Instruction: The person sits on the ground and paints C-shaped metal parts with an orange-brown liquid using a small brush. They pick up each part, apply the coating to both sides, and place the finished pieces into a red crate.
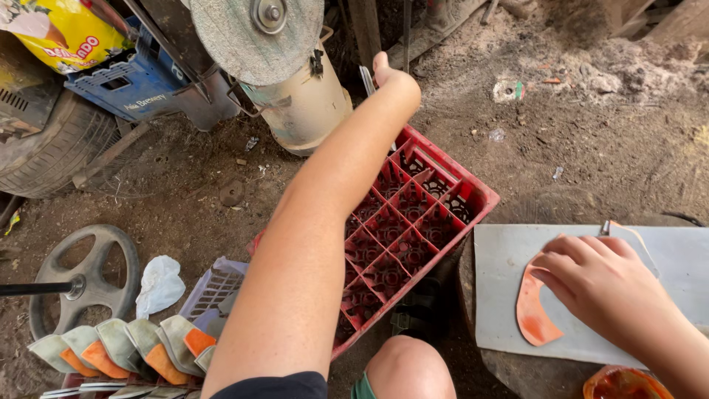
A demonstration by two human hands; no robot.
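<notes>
My left arm stretches forward over a red bottle crate (473, 193). My left hand (390, 72) is at the far side, beside a cream motor housing (306, 111) with a round grey grinding disc (255, 33); its fingers are mostly hidden, near a thin metal piece (367, 80). My right hand (591, 277) rests flat on a curved orange-coated piece (533, 314) lying on a grey board (509, 258).
A row of grey and orange curved pieces (125, 351) stands at lower left beside a pale basket (210, 288). A steering wheel (81, 284), a crumpled white bag (159, 284), a tyre (52, 151) and a blue crate (133, 85) lie left. An orange-stained container (624, 384) sits lower right.
</notes>
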